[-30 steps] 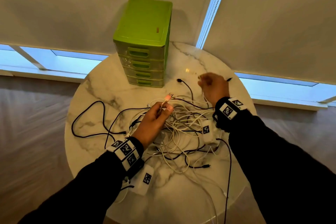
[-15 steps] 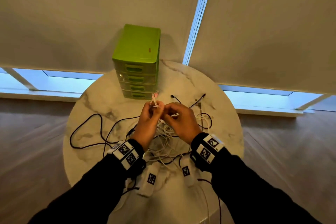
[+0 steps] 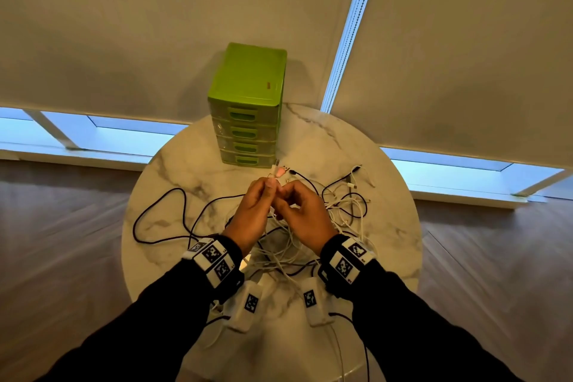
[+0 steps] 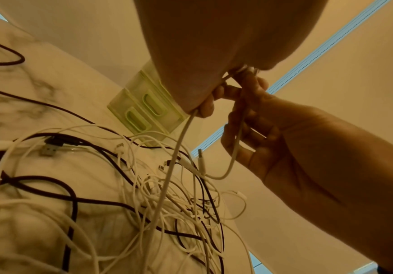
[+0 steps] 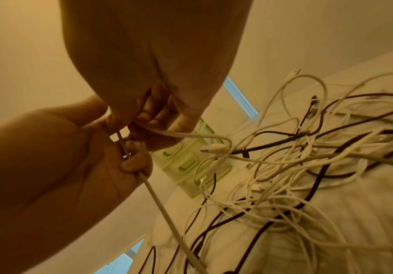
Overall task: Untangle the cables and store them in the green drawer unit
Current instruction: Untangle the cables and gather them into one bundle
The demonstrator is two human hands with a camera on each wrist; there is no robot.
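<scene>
The green drawer unit (image 3: 248,102) stands at the far edge of the round marble table (image 3: 173,183), all its drawers closed. A tangle of white and black cables (image 3: 313,245) lies mid-table. Both hands meet above it. My left hand (image 3: 263,192) grips a white cable (image 4: 174,157), whose USB plug (image 3: 280,170) sticks out past the fingers. My right hand (image 3: 291,195) pinches the same white cable (image 5: 165,213) right beside the left. From the left fist the cable hangs down into the pile.
One long black cable (image 3: 155,214) loops over the table's left side. Loose plug ends (image 3: 353,174) lie at the far right. Roller blinds hang behind the table, with wooden floor around it.
My right hand came in from the table's far right and joined the left on the white cable. Both hands then rose a little toward the drawer unit.
</scene>
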